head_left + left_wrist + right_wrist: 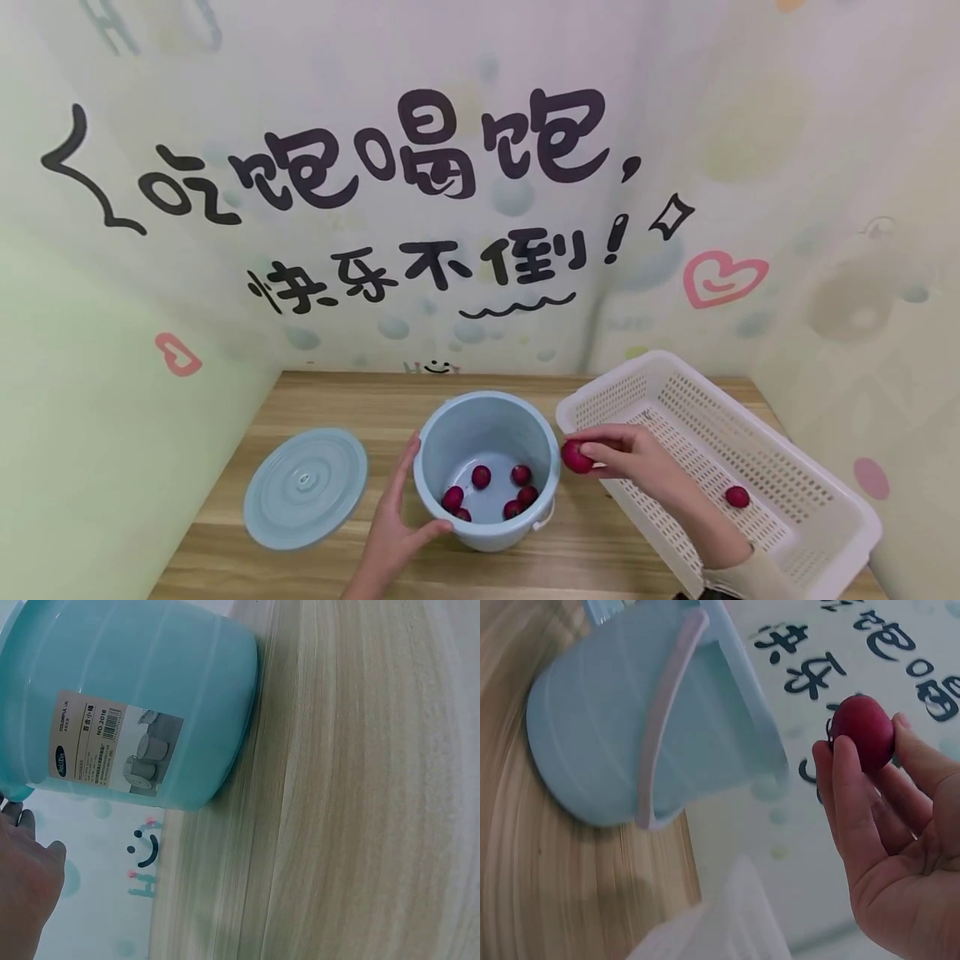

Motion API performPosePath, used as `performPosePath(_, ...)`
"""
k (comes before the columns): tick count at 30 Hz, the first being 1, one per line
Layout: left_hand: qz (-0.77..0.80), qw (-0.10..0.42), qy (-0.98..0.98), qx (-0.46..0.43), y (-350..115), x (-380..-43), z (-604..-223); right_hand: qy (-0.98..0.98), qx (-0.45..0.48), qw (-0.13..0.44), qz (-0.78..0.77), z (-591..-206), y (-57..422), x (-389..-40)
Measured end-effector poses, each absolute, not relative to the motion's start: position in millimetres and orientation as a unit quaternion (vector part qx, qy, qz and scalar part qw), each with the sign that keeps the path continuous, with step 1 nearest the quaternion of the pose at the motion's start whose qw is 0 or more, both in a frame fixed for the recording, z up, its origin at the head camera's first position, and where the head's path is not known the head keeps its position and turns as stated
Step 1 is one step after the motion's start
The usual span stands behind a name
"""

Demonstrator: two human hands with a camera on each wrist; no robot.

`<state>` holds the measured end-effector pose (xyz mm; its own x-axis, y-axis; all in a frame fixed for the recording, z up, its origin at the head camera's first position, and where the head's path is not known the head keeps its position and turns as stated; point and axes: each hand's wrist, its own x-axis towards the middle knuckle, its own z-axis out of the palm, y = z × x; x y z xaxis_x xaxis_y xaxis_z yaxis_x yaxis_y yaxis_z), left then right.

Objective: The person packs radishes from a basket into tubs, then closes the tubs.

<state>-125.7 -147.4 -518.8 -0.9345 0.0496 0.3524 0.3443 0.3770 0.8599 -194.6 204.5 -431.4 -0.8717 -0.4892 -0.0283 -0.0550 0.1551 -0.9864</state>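
Note:
My right hand (630,454) pinches a plum-like red fruit (577,457) between thumb and fingers, just right of the bucket's rim. In the right wrist view the fruit (863,733) shows smooth and dark red at the fingertips. A light-blue bucket (487,537) stands upright with several such fruits (481,477) on its floor. Against its left side, my left hand (393,521) touches the rim with fingers and thumb spread apart. The left wrist view shows the bucket's label (112,742), with the left hand (26,874) by the rim.
A white perforated basket (825,479) stands at the right, under the right forearm, with one red fruit (737,497) inside. To the left of the bucket lies a round blue lid (303,500) on the wooden table (390,400). Printed walls enclose the back and sides.

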Motion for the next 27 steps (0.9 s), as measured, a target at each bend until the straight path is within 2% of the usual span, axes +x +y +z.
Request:
performPosePath(6, -0.537, 0.141, -0.824, -0.118, -149, -124, -519, 0.715, -0.215, 0.19, -0.637, -432, 170, -190)
performPosePath(11, -0.535, 0.134, -0.825, -0.121, -148, -124, -518, 0.704, -0.236, 0.19, -0.642, -434, 166, -186)
performPosePath(18, -0.542, 0.139, -0.821, -0.111, -147, -126, -518, 0.742, -0.222, 0.119, -0.622, -435, 208, -185)
performPosePath(27, -0.535, 0.132, -0.828, -0.106, -145, -125, -518, 0.712, -0.238, 0.1, -0.653, -436, 281, -180)
